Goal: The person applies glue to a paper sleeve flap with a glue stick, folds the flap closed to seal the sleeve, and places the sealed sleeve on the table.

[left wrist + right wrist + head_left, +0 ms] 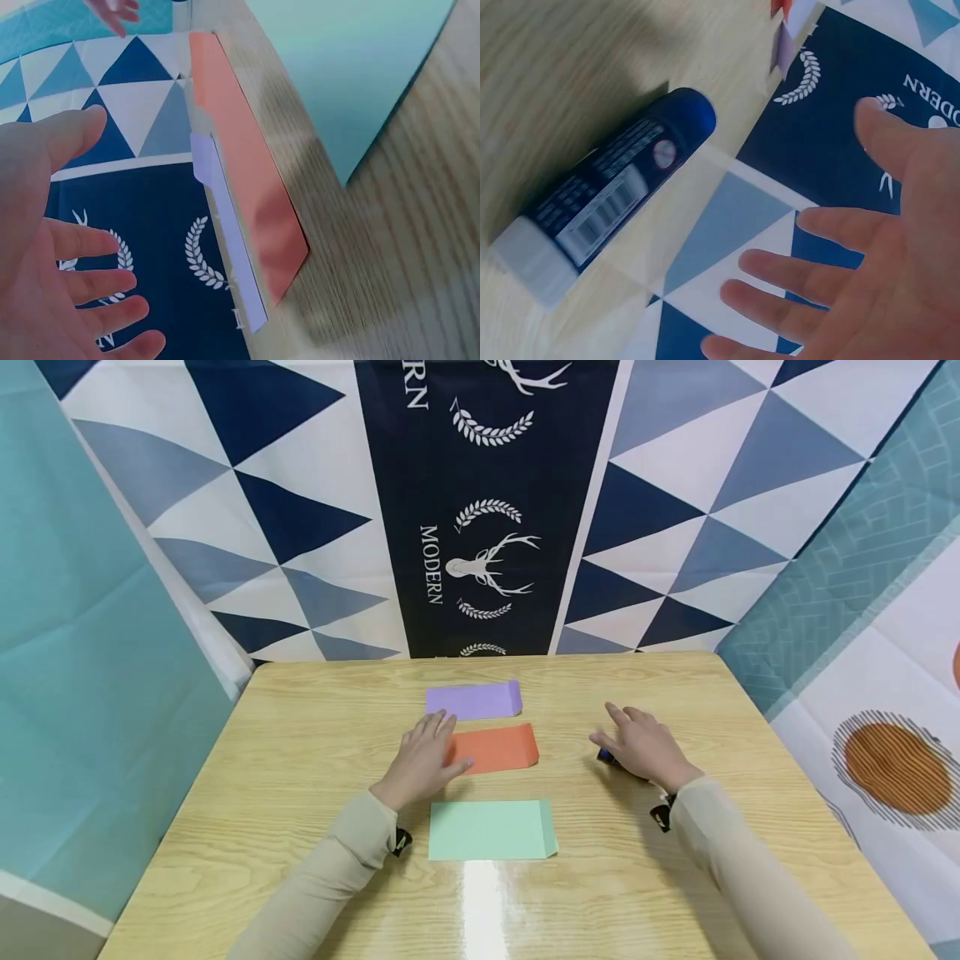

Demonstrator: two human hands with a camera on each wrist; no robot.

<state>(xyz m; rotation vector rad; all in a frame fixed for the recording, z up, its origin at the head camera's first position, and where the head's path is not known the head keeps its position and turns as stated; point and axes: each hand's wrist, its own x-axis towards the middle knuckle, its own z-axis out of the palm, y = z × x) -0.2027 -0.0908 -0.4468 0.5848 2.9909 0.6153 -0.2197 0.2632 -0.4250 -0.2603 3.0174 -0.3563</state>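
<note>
My left hand (423,760) hovers over the left end of an orange envelope (495,749), its fingers spread and holding nothing. Beyond that envelope lies a purple envelope (474,701), and nearer to me a mint green envelope (491,831); all three have a flap at the right end. Above a dark blue glue stick (615,187) with a white end, my right hand (647,747) is held with loosely spread fingers, apart from the stick. In the head view that hand hides most of the glue stick. The left wrist view shows the left hand (75,247) with nothing in its palm.
A light wooden table (315,710) bears everything. Behind it hangs a patterned cloth (487,485) with triangles and deer heads. A teal cloth (97,635) bounds the left side, and another printed cloth (885,710) the right.
</note>
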